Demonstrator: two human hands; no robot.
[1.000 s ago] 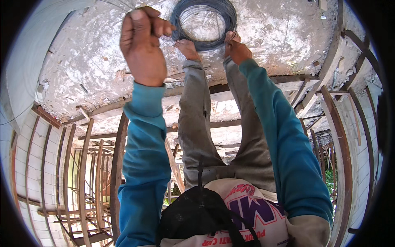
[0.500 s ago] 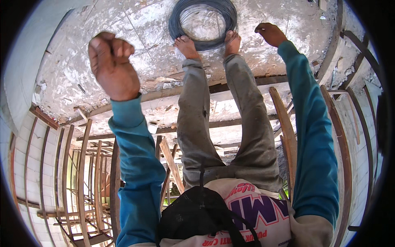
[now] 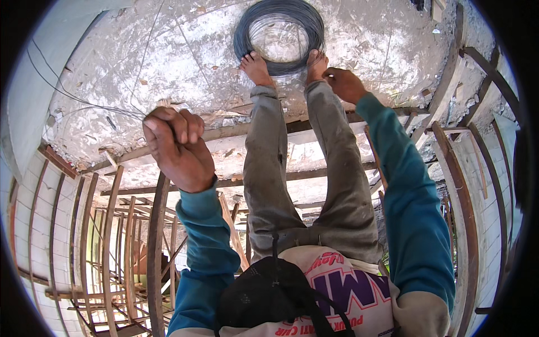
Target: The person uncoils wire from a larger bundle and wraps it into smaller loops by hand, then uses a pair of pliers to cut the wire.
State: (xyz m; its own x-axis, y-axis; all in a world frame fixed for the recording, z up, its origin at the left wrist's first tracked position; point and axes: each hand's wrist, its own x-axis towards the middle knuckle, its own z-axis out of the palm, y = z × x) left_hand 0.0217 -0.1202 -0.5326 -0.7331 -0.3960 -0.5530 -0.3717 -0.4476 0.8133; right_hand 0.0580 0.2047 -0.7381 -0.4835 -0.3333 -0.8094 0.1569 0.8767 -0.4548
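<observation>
My left hand (image 3: 181,149) is closed, its fingers curled around thin dark wire strands (image 3: 90,103). These strands run from the fist toward the far left, bending in loose loops. At the far middle, a round coil of dark wire (image 3: 245,35) lies flat on the concrete, against the toes of both my bare feet. My right hand (image 3: 345,84) hovers beside my right foot (image 3: 316,66), near the coil's near right edge. Its thumb and fingers are pinched together; whatever may be between them is too small to make out.
Stained concrete slab (image 3: 191,33) spreads around the coil, with debris along its near edge. Timber beams (image 3: 230,182) cross over open gaps below me. Upright wooden posts (image 3: 112,247) crowd the left, and curved-looking boards (image 3: 461,208) line the right.
My left hand has come right and nearer to me, and wire strands now show stretching from it. My right hand has swung left and nearer, to beside my right foot.
</observation>
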